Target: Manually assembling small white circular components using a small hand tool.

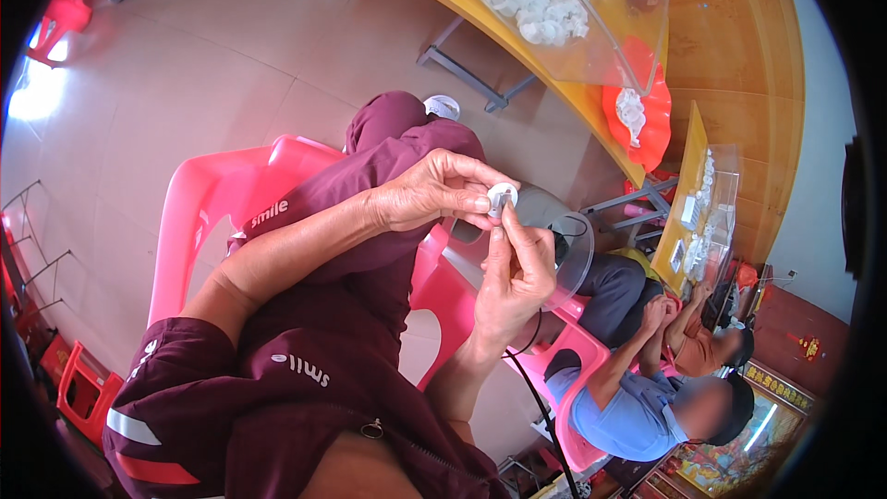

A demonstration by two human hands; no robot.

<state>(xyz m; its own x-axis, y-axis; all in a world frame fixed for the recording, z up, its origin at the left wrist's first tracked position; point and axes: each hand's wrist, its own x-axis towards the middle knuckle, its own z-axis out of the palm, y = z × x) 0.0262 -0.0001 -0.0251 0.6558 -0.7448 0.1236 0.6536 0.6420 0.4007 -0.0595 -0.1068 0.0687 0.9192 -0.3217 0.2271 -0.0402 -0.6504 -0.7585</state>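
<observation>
A small white round piece [503, 192] with a greyish slot or part in its middle is held up over my lap. The thumb and fingers of my left hand [430, 192] pinch its left side. My right hand [519, 275] comes up from below, its index fingertip and thumb brought together at the piece's lower edge. Whether those right fingers grip a tiny part or only the piece's edge is too small to tell.
At upper right, a yellow table [577, 106] bears a clear box [614, 51] of white parts and a red dish [658, 115]. A clear tub [580, 254] stands beside my right hand. Pink chair [180, 222] beneath me; two people sit right, one in blue [614, 416].
</observation>
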